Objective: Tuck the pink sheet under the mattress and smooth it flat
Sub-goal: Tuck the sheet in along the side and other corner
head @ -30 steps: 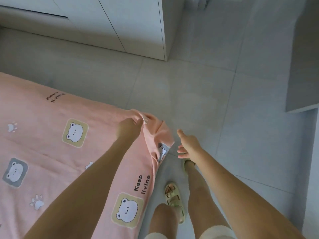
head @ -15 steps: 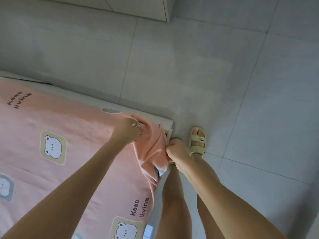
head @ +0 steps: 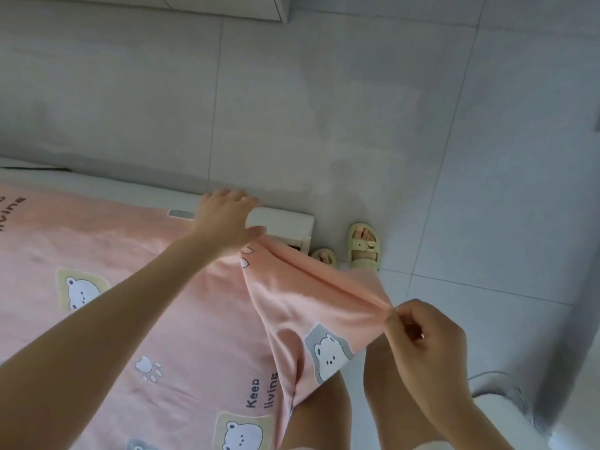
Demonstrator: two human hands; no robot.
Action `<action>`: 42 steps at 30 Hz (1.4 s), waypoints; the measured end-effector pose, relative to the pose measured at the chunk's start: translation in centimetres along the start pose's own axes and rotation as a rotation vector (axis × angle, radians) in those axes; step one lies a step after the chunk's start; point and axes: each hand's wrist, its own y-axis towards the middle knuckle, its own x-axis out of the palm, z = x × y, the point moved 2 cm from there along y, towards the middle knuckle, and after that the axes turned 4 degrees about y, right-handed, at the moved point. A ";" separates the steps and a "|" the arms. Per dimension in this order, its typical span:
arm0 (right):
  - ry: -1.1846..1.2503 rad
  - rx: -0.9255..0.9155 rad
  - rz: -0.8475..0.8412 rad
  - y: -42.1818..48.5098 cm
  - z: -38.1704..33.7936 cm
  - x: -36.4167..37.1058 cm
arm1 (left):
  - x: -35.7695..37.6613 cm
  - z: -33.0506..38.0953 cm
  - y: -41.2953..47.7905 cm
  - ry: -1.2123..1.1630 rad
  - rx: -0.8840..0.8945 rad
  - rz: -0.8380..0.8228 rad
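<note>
**Sheet [head: 162, 303] held taut off mattress [head: 282, 222] corner**

The pink sheet, w/ bear & paw prints, lay spread over the mattress, whose white far edge & corner showed bare. L hand [head: 224, 225] lay flat on the sheet right by that corner, fingers straight & spread, fingertips reaching the bare white strip. Its grip was open, holding nothing. R hand [head: 422, 339] pinched the sheet's corner between thumb & fingers, grip closed on the fabric, held out past the bed's side above the person's legs. The fabric ran in a taut ridge from beside the L hand to the R hand's pinch, w/ a grey bear patch hanging below it. The sheet was not tucked at this corner. Feet in pale sandals [head: 363, 246] stood on the grey tiled floor [head: 324, 108] just beside the bed corner. A white cabinet base [head: 227, 4] showed at the top edge. A white rounded object [head: 500, 407] sat at bottom right; couldn't tell what it was.
</note>
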 end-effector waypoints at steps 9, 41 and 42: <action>-0.110 0.006 -0.095 4.7 2.9 0.1 | 2.6 2.6 4.5 0.105 0.293 -0.479; -0.181 0.396 0.175 8.8 7.1 5.3 | -7.6 6.5 10.2 -0.289 0.029 0.255; -0.202 0.434 0.146 9.4 7.9 5.7 | -6.9 6.4 10.5 -0.200 0.007 0.200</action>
